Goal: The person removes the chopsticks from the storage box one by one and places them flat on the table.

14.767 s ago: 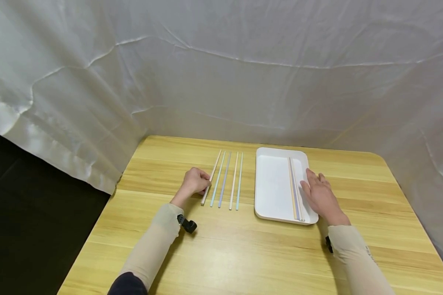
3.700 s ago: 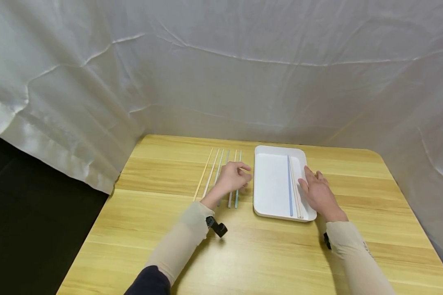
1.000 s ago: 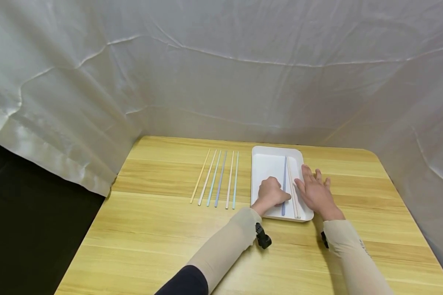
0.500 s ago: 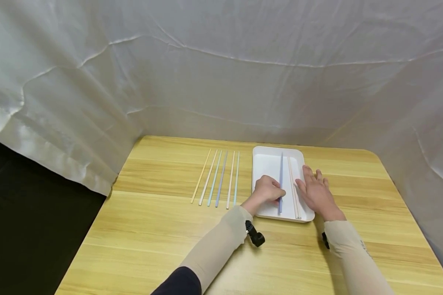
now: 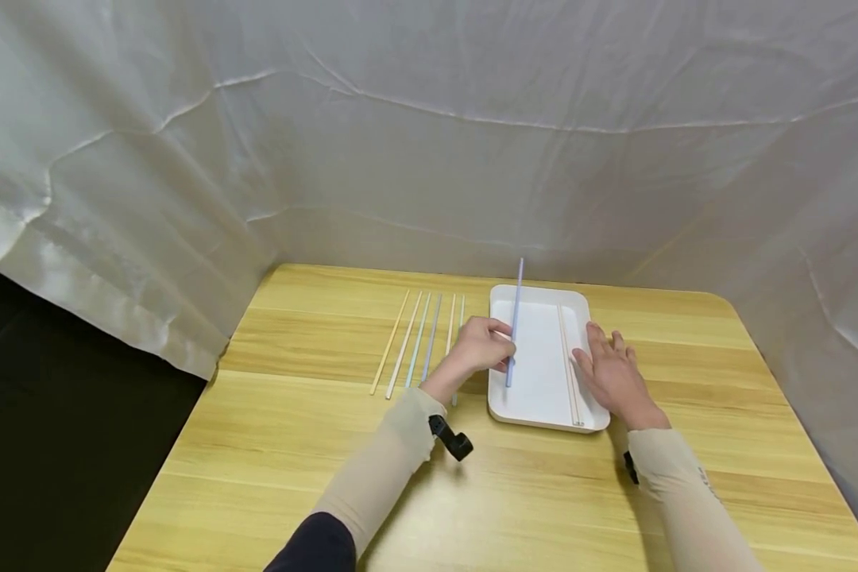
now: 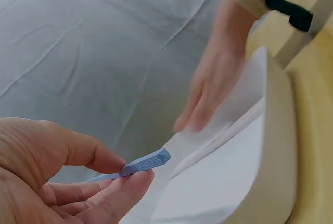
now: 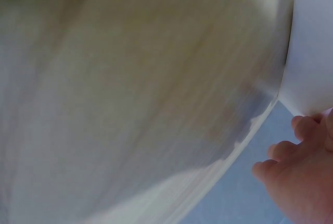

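My left hand (image 5: 481, 346) pinches a blue chopstick (image 5: 517, 303) between thumb and fingertips, over the left side of a white tray (image 5: 539, 401). The far end of this chopstick points up past the tray's back rim in the head view; its square near end (image 6: 156, 160) shows in the left wrist view. Two pale chopsticks (image 5: 568, 361) lie side by side in the tray's right half. With fingers spread, my right hand (image 5: 613, 380) rests against the right rim of the tray. In the right wrist view, its fingers (image 7: 283, 150) are at the tray wall (image 7: 315, 47).
Left of the tray, several chopsticks lie in a row on the wooden table (image 5: 543, 492): a yellow one (image 5: 389, 343) outermost, then pale, mint and blue ones (image 5: 432, 338). My left hand and forearm cover part of that row. A grey curtain (image 5: 429, 175) hangs behind the table.
The blue chopstick, lying in the tray a second ago, is now picked up and has moved left in my left hand. My right hand stays at the rim. Earlier, another yellow chopstick lay in the tray.
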A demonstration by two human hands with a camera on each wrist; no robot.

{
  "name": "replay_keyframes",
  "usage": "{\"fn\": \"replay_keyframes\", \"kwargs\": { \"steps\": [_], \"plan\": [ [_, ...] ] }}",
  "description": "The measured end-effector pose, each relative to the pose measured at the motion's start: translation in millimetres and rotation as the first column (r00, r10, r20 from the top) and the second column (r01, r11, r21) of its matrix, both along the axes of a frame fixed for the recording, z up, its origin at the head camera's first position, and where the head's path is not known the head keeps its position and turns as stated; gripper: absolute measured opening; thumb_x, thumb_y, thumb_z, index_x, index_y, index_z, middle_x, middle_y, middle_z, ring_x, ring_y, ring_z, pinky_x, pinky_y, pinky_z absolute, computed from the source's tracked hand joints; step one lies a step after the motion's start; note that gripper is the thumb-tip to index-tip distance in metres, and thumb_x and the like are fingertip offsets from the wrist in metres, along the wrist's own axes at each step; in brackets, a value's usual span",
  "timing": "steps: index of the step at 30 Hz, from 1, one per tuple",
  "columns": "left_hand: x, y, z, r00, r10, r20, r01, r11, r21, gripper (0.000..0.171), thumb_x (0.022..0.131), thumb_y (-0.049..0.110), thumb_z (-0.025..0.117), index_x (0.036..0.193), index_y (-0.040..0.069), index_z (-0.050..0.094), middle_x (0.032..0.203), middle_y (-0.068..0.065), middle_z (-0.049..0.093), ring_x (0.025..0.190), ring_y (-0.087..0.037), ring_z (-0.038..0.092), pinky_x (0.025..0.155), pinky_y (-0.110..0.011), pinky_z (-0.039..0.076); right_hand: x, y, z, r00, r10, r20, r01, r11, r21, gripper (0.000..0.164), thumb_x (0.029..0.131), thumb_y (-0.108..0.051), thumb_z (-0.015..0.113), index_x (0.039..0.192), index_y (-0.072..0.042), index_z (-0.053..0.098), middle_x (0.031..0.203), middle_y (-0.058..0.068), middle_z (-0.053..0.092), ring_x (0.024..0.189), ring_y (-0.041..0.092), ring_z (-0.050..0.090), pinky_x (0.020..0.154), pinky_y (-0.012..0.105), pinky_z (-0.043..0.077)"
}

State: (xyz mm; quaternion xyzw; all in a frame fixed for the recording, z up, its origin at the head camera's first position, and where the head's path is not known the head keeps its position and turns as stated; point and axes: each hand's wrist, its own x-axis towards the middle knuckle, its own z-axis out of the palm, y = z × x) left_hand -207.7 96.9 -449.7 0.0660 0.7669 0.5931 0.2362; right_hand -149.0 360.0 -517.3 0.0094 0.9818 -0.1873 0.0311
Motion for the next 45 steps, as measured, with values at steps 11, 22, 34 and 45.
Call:
{"fn": "replay_keyframes", "kwargs": {
  "steps": [11,22,34,45],
  "plan": [
    [-22.3,-52,-3.8,1.0,-0.026,-0.009,0.026,1.0,-0.007,0.042,0.093,-0.004,0.068,0.135,-0.005,0.065,0.116,-0.029,0.075,0.067,-0.02,0.073,0.086,-0.051,0.067,2.8,4,1.0,1.0,0.002,0.008,-0.002,1.0,-0.008,0.076,0.115,-0.049,0.022,0.167,0.003,0.002,0.171,0.033,0.014,0.154,0.065,0.003,0.126,0.077,0.005],
    [-35.2,-97,-11.6,0.999,0.007,-0.037,-0.009,0.998,-0.07,0.044,0.092,-0.005,0.068,0.135,-0.007,0.064,0.115,-0.03,0.075,0.069,-0.023,0.076,0.079,-0.045,0.069,0.8,4,1.3,1.0,0.006,0.014,-0.005,0.999,-0.036,0.071,0.116,-0.044,0.02,0.167,0.001,0.002,0.172,0.031,0.011,0.154,0.064,0.002,0.126,0.077,0.004],
    [-41.1,-153,-18.5,0.998,0.04,-0.039,-0.046,0.983,-0.178,0.042,0.092,-0.004,0.065,0.134,-0.007,0.065,0.113,-0.03,0.074,0.071,-0.023,0.075,0.073,-0.038,0.069,0.0,0,0.1,1.0,0.012,0.007,-0.012,0.999,-0.046,0.072,0.116,-0.045,0.021,0.168,0.001,0.003,0.172,0.031,0.012,0.154,0.065,0.003,0.126,0.077,0.004],
    [-38.9,-186,-24.4,0.997,0.077,-0.031,-0.083,0.957,-0.279,0.038,0.092,-0.004,0.065,0.13,-0.007,0.067,0.109,-0.026,0.075,0.07,-0.02,0.073,0.068,-0.032,0.068,2.4,2,3.2,1.0,0.006,0.026,-0.004,0.999,-0.054,0.072,0.116,-0.045,0.022,0.167,0.001,0.0,0.172,0.032,0.01,0.154,0.064,0.002,0.127,0.076,0.003]
  ]
}}
